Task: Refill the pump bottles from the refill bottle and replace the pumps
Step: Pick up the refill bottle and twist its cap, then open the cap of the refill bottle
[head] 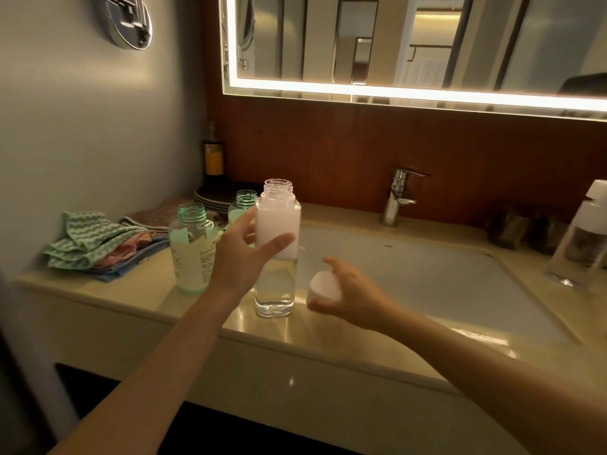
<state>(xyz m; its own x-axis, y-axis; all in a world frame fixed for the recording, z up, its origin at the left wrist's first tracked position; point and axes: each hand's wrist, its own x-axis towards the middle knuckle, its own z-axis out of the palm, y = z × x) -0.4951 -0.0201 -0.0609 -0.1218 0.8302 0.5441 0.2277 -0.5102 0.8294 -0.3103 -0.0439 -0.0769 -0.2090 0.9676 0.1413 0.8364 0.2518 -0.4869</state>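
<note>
Tall clear bottle [275,290], threaded neck open, upright on the counter [147,290] near its front edge, just left of the sink basin [427,277]; upper half white, lower half see-through. Left hand [239,257] spread beside it, thumb lying across the front of the white part, other fingers straight and reaching past the bottle's left shoulder; cannot tell whether gripping or only touching. Right hand [353,292] just right of the bottle's lower half, over the basin's near edge, fingers curled round a white cap [323,284]. Left of the clear bottle, behind the left wrist, a green-tinted bottle [192,254], also open-necked, pale liquid in its lower part; behind that, a second green-tinted bottle [245,200], partly hidden by the left hand. Further left, a heap of folded cloths [95,244]. At the back corner, stacked plates [210,197] and a dark bottle [213,156] with a yellow label. Behind the basin, a chrome tap [399,198]. At the far right, a pump bottle [581,244] with a white top. Above, a mirror [394,44] with a lit rim.
</note>
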